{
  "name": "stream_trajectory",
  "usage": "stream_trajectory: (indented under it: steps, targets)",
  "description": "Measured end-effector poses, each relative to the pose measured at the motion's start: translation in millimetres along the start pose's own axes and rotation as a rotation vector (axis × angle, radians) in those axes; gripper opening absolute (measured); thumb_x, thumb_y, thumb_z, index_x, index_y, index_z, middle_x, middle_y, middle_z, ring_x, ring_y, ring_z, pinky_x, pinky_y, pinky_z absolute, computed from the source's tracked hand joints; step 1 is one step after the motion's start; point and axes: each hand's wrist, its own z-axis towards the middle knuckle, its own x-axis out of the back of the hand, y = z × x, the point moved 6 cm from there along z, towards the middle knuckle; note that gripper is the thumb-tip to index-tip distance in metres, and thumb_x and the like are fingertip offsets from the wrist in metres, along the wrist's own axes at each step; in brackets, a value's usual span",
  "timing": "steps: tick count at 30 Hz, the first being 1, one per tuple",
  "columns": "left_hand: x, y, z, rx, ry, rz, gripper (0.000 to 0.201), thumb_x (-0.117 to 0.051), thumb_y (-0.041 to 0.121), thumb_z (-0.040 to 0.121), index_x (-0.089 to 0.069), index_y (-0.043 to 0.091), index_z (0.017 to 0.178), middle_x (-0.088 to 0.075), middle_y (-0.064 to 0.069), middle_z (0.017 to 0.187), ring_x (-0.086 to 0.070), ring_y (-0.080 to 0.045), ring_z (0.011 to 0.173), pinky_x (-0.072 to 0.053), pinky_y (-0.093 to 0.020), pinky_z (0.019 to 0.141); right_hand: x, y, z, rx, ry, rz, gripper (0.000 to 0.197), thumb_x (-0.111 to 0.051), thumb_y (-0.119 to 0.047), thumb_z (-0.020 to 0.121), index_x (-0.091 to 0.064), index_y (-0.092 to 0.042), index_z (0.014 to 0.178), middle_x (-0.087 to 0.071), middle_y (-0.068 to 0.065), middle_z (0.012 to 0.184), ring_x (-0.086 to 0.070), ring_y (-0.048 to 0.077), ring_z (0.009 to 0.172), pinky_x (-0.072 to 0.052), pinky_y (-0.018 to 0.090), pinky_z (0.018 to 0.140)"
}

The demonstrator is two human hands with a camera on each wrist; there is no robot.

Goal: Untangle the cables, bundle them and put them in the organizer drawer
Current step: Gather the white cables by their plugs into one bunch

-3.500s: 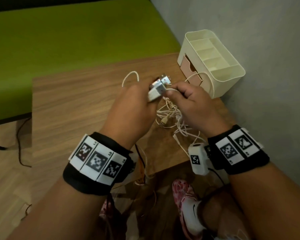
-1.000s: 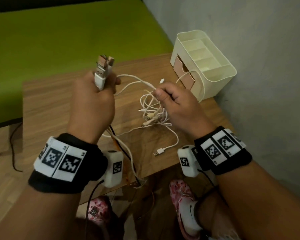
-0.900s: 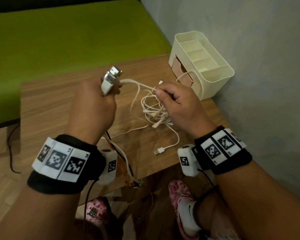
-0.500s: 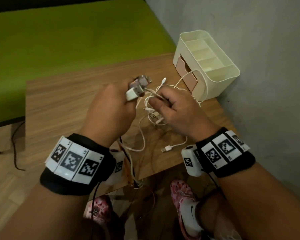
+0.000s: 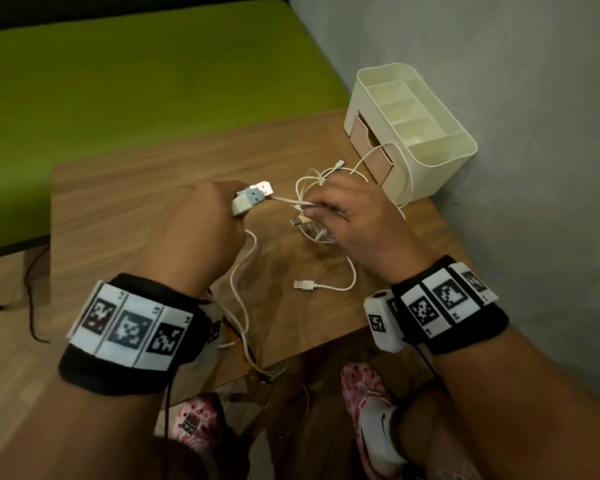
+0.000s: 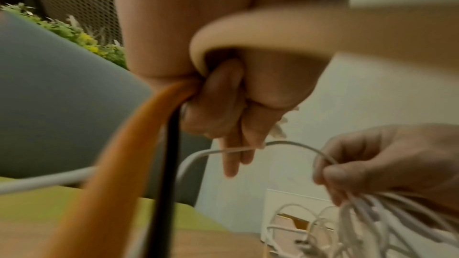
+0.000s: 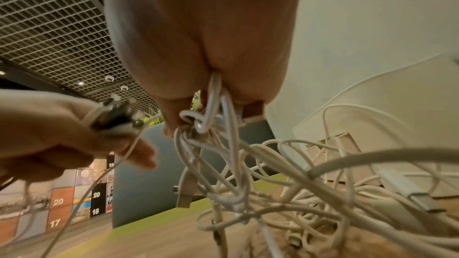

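My left hand (image 5: 234, 206) grips a bunch of USB plug ends (image 5: 253, 199) above the wooden table (image 5: 125, 209). In the left wrist view an orange cable (image 6: 111, 183) and a black cable (image 6: 168, 164) also run down from that fist (image 6: 238, 125). My right hand (image 5: 314, 211) pinches the tangle of white cables (image 5: 312, 233) just right of the plugs, and a white strand stretches between the two hands. The knot hangs under the right fingers (image 7: 171, 123). The cream organizer (image 5: 430, 147) with pink drawers (image 5: 378, 157) stands at the back right, a cable loop draped over its front.
One loose white USB plug (image 5: 303, 285) lies on the table near its front edge. A grey wall (image 5: 499, 81) runs close along the right, behind the organizer. A green surface (image 5: 136, 81) lies beyond the table. Cables trail over the front edge towards the person's shoes (image 5: 371, 420).
My left hand, raised high and to the left with the plugs a second ago, has come back down beside the right hand. The right hand kept its hold on the tangle.
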Motion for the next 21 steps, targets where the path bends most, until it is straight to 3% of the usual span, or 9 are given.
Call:
stream_trajectory:
  steps: [2, 5, 8, 11, 16, 18, 21]
  targets:
    - [-8, 22, -5, -0.122, -0.012, -0.005, 0.024, -0.057, 0.014, 0.091, -0.069, 0.032, 0.101, -0.069, -0.001, 0.08, -0.061, -0.027, 0.072, -0.046, -0.038, 0.059, -6, -5, -1, 0.036, -0.019, -0.052, 0.018, -0.066, -0.017, 0.086, -0.074, -0.004, 0.094, -0.066, 0.003, 0.088, -0.056, 0.013, 0.083, -0.037, 0.018, 0.075]
    - [-21, 38, -9, -0.205, -0.072, 0.056, 0.016, -0.057, 0.012, 0.091, -0.063, 0.026, 0.088, -0.065, -0.002, 0.077, -0.059, -0.028, 0.072, -0.033, -0.035, 0.056, -11, -9, 0, 0.048, -0.073, -0.054, 0.019, -0.067, -0.018, 0.086, -0.072, -0.003, 0.095, -0.064, 0.004, 0.09, -0.057, 0.017, 0.082, -0.041, 0.026, 0.072]
    - [-11, 26, -3, -0.129, -0.018, -0.053, 0.011, -0.058, 0.015, 0.092, -0.064, 0.021, 0.085, -0.066, -0.004, 0.076, -0.06, -0.027, 0.072, -0.039, -0.036, 0.057, -4, 2, -1, -0.147, -0.167, 0.035, 0.025, -0.069, -0.032, 0.09, -0.07, -0.017, 0.11, -0.059, -0.007, 0.103, -0.056, 0.003, 0.092, -0.043, 0.018, 0.077]
    - [3, 17, -2, -0.062, 0.041, -0.201, 0.014, -0.059, 0.02, 0.095, -0.067, 0.019, 0.083, -0.053, 0.009, 0.055, -0.051, -0.003, 0.05, -0.032, -0.026, 0.048, 12, 12, -1, -0.236, -0.146, 0.077, 0.015, -0.066, -0.027, 0.093, -0.072, -0.02, 0.104, -0.06, -0.015, 0.094, -0.055, -0.007, 0.086, -0.039, 0.007, 0.073]
    - [13, 12, -1, -0.037, 0.095, -0.26, 0.016, -0.059, 0.018, 0.095, -0.07, 0.016, 0.083, -0.054, 0.004, 0.059, -0.045, -0.011, 0.049, -0.032, -0.036, 0.051, 12, 30, -6, -0.411, -0.179, -0.122, 0.013, -0.06, -0.03, 0.096, -0.068, -0.021, 0.092, -0.064, -0.009, 0.084, -0.059, 0.007, 0.077, -0.05, 0.031, 0.071]
    - [13, 9, 0, -0.028, 0.078, -0.268, 0.016, -0.059, 0.019, 0.095, -0.072, 0.014, 0.086, -0.056, 0.0, 0.061, -0.05, -0.019, 0.054, -0.034, -0.037, 0.052, 12, 23, -7, -0.407, -0.157, -0.04, 0.012, -0.06, -0.033, 0.097, -0.065, -0.024, 0.091, -0.063, -0.011, 0.082, -0.057, 0.004, 0.074, -0.047, 0.027, 0.067]
    - [9, 13, -2, -0.064, 0.042, -0.276, 0.016, -0.06, 0.017, 0.095, -0.072, 0.013, 0.086, -0.058, 0.007, 0.059, -0.054, -0.014, 0.059, -0.034, -0.029, 0.051, 10, 6, -5, -0.403, -0.116, 0.213, 0.01, -0.061, -0.036, 0.095, -0.065, -0.028, 0.1, -0.065, -0.007, 0.089, -0.058, 0.004, 0.075, -0.048, 0.018, 0.064]
